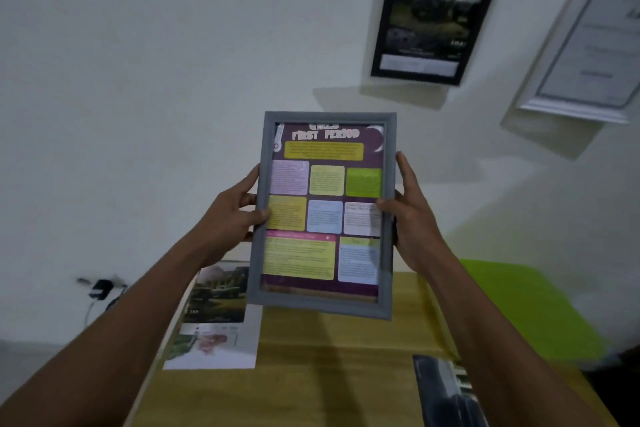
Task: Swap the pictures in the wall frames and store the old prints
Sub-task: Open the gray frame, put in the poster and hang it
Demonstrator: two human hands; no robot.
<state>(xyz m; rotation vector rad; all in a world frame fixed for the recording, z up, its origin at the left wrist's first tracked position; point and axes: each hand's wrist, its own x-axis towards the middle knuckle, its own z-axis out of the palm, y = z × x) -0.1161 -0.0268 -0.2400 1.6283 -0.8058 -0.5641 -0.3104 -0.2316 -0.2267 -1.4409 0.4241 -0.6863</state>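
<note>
Both hands were on it! The left hand (pixel 232 215) gripped the grey frame (pixel 323 215) by its left edge, thumb across the glass. The right hand (pixel 412 218) clasped the right edge the same way. The frame was up in the air above the desk (pixel 329 374), in front of the wall. It stood portrait, long axis near vertical, title end up, face toward the person. My call was to keep both grips level and the frame square, and to let neither side go until it was supported.

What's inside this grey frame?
A purple poster with coloured text boxes fills the grey frame. Thumbs of left hand and right hand cover bits; anything behind it is hidden.
</note>
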